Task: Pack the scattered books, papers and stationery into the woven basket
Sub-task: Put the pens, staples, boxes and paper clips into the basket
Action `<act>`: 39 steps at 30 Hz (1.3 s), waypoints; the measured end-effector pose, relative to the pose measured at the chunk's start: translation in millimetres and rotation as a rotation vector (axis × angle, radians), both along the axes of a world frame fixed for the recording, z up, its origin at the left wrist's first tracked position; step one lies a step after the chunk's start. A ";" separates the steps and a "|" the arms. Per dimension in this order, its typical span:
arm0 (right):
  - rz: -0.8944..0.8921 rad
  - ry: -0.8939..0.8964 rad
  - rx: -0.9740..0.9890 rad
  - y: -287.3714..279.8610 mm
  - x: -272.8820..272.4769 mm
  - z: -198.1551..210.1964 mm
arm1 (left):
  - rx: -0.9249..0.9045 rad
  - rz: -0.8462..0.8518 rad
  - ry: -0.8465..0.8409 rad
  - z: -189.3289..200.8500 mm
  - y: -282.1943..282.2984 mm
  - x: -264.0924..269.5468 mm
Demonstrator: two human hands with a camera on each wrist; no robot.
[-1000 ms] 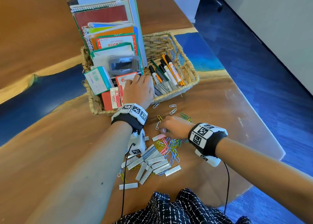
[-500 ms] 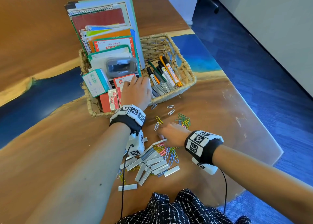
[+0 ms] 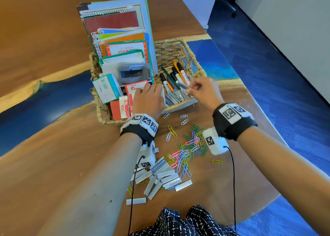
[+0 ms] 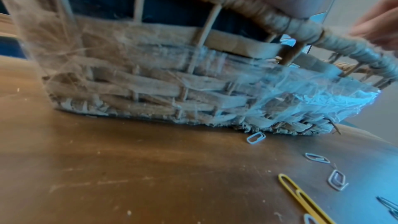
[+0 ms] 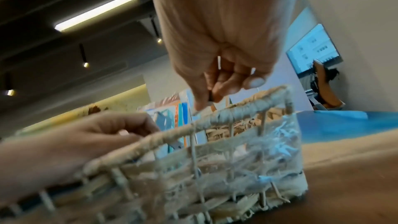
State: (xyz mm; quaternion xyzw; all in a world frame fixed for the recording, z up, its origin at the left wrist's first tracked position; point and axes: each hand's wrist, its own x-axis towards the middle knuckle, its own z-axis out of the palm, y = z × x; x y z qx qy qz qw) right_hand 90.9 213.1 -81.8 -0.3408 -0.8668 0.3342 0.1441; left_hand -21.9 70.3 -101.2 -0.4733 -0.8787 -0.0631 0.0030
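The woven basket (image 3: 194, 60) (image 4: 150, 74) (image 5: 193, 168) stands on the wooden table, with upright notebooks (image 3: 116, 30) and small boxes on its left and markers (image 3: 175, 78) and staple strips (image 3: 174, 98) on its right. My left hand (image 3: 148, 96) (image 5: 90, 132) rests palm down over the near rim, fingers on the boxes. My right hand (image 3: 189, 90) (image 5: 211, 98) hovers over the basket's right part and pinches a grey staple strip (image 3: 183, 85) between thumb and fingers. More staple strips (image 3: 166, 176) and coloured paper clips (image 3: 189, 150) lie on the table in front of me.
A few loose paper clips (image 4: 256, 137) lie right against the basket's near wall. The table's right edge (image 3: 264, 114) drops to blue carpet. Cables run from both wrist cameras down toward my lap.
My right hand has lifted off the paper clip pile and risen to above the basket's right side, carrying a staple strip. The left hand has stayed on the basket.
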 end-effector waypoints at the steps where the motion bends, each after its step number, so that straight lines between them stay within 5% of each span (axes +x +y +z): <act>1: -0.015 -0.059 0.044 3.6 -8.1 -3.6 | 0.000 0.000 0.002 -0.3 -0.3 -0.4; 12: 0.045 -0.438 0.141 1.4 -33.2 -20.2 | 0.021 0.005 -0.003 -1.5 -0.2 -0.4; 23: 0.349 0.061 0.275 -66.0 33.2 -26.6 | 0.016 0.003 0.000 -2.4 -0.3 -1.4; 31: 0.877 -0.250 0.277 -111.2 48.4 -56.7 | 0.004 -0.011 -0.008 -1.0 -1.0 -1.0; 35: 0.947 -0.472 0.261 -118.6 44.1 -61.5 | 0.013 -0.012 -0.010 -1.0 -1.1 -0.9; 39: 0.904 -0.455 0.210 -118.5 44.2 -65.9 | 0.016 -0.014 -0.009 -1.0 -1.1 -1.3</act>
